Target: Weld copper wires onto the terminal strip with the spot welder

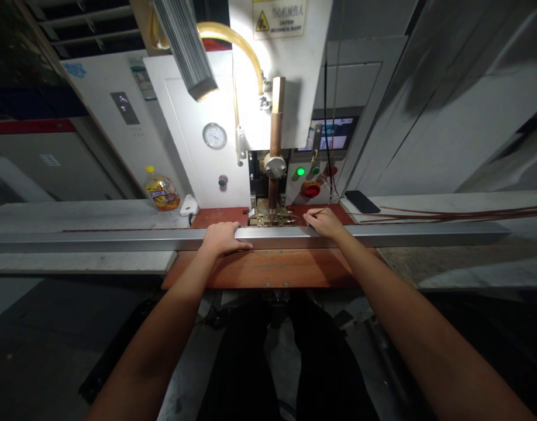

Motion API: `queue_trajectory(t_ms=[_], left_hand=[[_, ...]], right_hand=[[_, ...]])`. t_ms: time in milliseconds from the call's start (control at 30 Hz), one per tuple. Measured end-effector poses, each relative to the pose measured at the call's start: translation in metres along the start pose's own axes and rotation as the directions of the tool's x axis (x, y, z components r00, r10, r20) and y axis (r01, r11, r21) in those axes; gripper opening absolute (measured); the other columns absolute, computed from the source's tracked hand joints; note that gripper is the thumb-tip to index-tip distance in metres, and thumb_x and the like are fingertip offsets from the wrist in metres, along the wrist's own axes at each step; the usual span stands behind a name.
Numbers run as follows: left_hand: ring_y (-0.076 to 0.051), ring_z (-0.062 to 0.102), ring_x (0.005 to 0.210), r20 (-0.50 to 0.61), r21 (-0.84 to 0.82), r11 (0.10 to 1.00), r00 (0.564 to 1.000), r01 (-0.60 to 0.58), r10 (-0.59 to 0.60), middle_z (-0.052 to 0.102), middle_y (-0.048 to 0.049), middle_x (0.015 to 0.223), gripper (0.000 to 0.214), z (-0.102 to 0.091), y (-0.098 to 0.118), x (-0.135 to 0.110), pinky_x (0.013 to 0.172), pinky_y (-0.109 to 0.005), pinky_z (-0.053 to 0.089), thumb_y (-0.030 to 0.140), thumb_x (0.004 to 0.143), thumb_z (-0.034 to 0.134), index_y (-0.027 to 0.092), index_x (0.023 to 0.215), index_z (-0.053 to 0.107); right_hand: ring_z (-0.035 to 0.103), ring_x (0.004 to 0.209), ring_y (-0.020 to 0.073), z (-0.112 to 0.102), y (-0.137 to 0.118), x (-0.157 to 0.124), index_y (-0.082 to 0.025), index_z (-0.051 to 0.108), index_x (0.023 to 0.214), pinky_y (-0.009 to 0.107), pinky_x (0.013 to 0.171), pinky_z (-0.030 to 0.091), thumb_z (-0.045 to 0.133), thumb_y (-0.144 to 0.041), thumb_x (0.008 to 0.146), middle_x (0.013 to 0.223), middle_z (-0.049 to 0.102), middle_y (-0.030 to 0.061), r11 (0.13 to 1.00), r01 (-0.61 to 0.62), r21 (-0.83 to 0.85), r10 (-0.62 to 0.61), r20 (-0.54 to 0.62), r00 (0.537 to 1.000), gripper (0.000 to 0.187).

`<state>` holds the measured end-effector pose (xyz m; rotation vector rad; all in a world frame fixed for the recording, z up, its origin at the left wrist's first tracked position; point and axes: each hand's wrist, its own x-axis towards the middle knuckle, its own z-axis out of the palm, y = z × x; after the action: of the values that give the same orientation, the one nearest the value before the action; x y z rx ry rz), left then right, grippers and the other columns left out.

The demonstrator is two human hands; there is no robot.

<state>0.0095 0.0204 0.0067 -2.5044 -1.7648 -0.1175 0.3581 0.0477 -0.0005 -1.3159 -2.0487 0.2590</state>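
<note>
A long grey metal bar [277, 235] lies across the bench in front of a machine. My left hand [222, 238] grips it left of the machine's jaw, fingers over the top and thumb along the near side. Right of the jaw, my right hand [323, 222] is pinched on a thin copper-coloured wire, its wrist resting over the bar. The fingers partly hide the wire. Between my hands, a copper electrode rod [272, 193] points down at a small brass-coloured clamp fixture [268, 217].
More copper-coloured wires [448, 215] stretch right, near a black phone [362, 202]. A drink bottle [162, 190] stands at left. The machine carries a gauge [214, 135], a lit green button [300, 171] and a red switch [311, 190]. A wooden board [233, 270] forms the front edge.
</note>
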Motion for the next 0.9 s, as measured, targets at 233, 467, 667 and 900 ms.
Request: queue_trajectory(t_ms=[233, 467, 667, 900], left_hand=[[-0.038, 0.067, 0.106, 0.009, -0.012, 1.000, 1.000, 0.013, -0.013, 0.075, -0.0114, 0.112, 0.084, -0.002, 0.002, 0.000, 0.083, -0.044, 0.048, 0.093, 0.063, 0.055, 0.029, 0.116, 0.068], [-0.036, 0.068, 0.105, -0.006, 0.001, 1.000, 1.000, 0.007, -0.007, 0.075, -0.0107, 0.114, 0.080, -0.002, 0.001, -0.001, 0.081, -0.041, 0.049, 0.093, 0.064, 0.055, 0.029, 0.110, 0.068], [-0.036, 0.067, 0.106, 0.013, 0.009, 1.000, 1.000, 0.008, -0.008, 0.075, -0.0108, 0.115, 0.083, -0.003, 0.002, 0.000, 0.082, -0.041, 0.049, 0.094, 0.063, 0.054, 0.027, 0.110, 0.069], [-0.035, 0.066, 0.107, 0.032, 0.017, 1.000, 0.999, 0.022, -0.023, 0.075, -0.0105, 0.115, 0.087, -0.005, 0.003, 0.000, 0.085, -0.040, 0.048, 0.096, 0.063, 0.052, 0.026, 0.112, 0.069]], right_hand=[[0.053, 0.063, 0.0177, 0.000, -0.001, 0.001, -0.023, 0.050, 0.054, 0.031, 0.066, 0.036, 0.046, -0.041, 0.086, 0.058, 0.060, 0.0024, 0.998, -0.027, 0.054, 0.028, -0.007, 1.000, 0.037], [0.054, 0.063, 0.0181, -0.002, -0.006, 0.002, -0.023, 0.052, 0.055, 0.031, 0.066, 0.038, 0.045, -0.044, 0.085, 0.059, 0.060, 0.0027, 0.991, -0.052, 0.120, 0.045, 0.064, 0.997, 0.037], [0.053, 0.062, 0.0169, 0.006, -0.020, 0.007, -0.022, 0.054, 0.056, 0.030, 0.065, 0.037, 0.044, -0.044, 0.086, 0.061, 0.061, 0.0022, 0.994, -0.037, 0.104, 0.025, 0.115, 0.993, 0.038], [0.054, 0.064, 0.0161, 0.019, -0.030, 0.016, -0.022, 0.052, 0.056, 0.028, 0.065, 0.036, 0.044, -0.038, 0.085, 0.062, 0.061, 0.0015, 0.999, -0.036, 0.015, 0.033, 0.152, 0.988, 0.034]])
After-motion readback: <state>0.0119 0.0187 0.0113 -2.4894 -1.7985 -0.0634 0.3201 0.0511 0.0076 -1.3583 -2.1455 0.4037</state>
